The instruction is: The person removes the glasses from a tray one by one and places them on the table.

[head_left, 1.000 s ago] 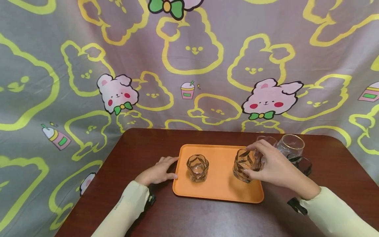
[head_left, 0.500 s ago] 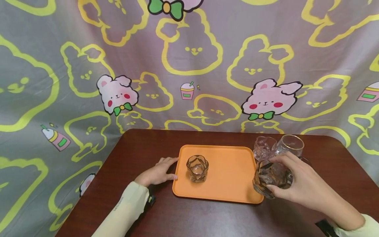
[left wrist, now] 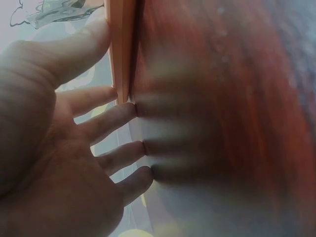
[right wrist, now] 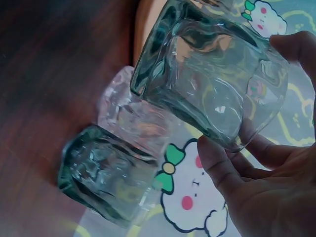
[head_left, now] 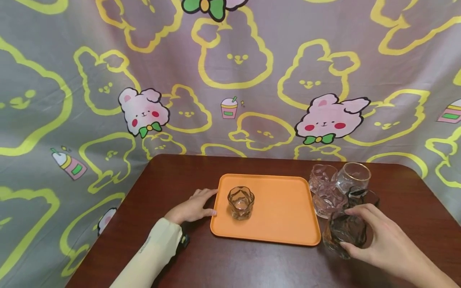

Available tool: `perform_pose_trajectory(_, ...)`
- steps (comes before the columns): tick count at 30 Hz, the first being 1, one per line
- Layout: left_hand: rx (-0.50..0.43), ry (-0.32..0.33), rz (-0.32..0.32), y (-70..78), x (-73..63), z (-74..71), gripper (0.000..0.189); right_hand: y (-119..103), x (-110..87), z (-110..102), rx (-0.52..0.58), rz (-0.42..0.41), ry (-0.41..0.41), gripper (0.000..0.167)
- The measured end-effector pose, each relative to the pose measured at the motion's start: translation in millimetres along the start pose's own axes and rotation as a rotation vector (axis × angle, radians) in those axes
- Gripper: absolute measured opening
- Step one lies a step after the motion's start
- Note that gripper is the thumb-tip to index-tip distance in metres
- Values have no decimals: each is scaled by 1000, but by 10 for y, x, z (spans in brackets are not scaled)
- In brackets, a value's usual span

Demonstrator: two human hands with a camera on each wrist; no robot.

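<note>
My right hand (head_left: 385, 240) holds a smoky grey faceted glass (head_left: 345, 232) by its rim, between thumb and fingers, just right of the orange tray (head_left: 281, 204). In the right wrist view the same glass (right wrist: 212, 84) looks greenish and clear; whether its base touches the table I cannot tell. A second smoky glass (head_left: 241, 203) stands upright on the tray's left half. At the tray's left edge my left hand (head_left: 192, 207) rests with extended fingers, thumb and fingertips touching the rim. The left wrist view shows those fingers (left wrist: 116, 121) spread beside the tray rim (left wrist: 121, 49).
Two pinkish glasses (head_left: 329, 200), a clear gold-rimmed glass (head_left: 354, 178) and another dark glass (head_left: 369, 197) stand close together right of the tray. The dark wooden table (head_left: 252, 264) ends at a cartoon-print curtain (head_left: 259, 132) behind.
My right hand has carried the smoky glass from above the tray's right half rightward and toward me, off the tray. The left hand, tray and other tray glass stay put.
</note>
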State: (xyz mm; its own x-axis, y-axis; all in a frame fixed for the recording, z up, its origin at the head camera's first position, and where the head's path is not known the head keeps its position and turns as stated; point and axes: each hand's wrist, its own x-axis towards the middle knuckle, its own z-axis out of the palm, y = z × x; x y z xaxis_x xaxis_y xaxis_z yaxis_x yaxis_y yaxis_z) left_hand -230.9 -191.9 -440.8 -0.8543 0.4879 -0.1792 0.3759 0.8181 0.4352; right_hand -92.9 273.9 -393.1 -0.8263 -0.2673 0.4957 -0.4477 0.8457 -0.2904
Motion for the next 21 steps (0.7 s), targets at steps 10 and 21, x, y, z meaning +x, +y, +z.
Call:
perform_pose_trajectory(10, -3, -13, -17, 19, 5, -16, 76, 97, -74, 128, -8, 31, -6, 73)
perform_pose_trajectory(21, 1, -17, -23, 13, 7, -12, 76, 172, -52, 250, -1, 34, 47, 70)
